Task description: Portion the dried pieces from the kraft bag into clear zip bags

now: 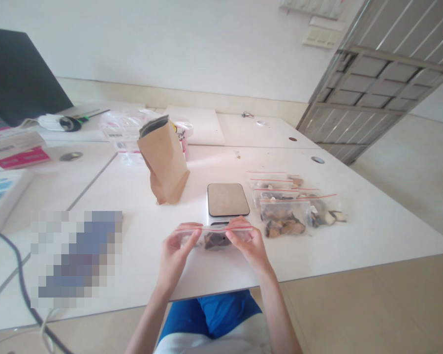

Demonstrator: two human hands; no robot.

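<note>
Left hand [177, 251] and right hand [249, 246] pinch the zip bag [217, 241] by its red seal [213, 229], near side of the scale [228, 199]. Likely working the seal; next move calls for even finger pressure along it.

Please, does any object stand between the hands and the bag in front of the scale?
Nothing visible: the left hand and right hand pinch the bag directly; the scale is beyond it.
</note>
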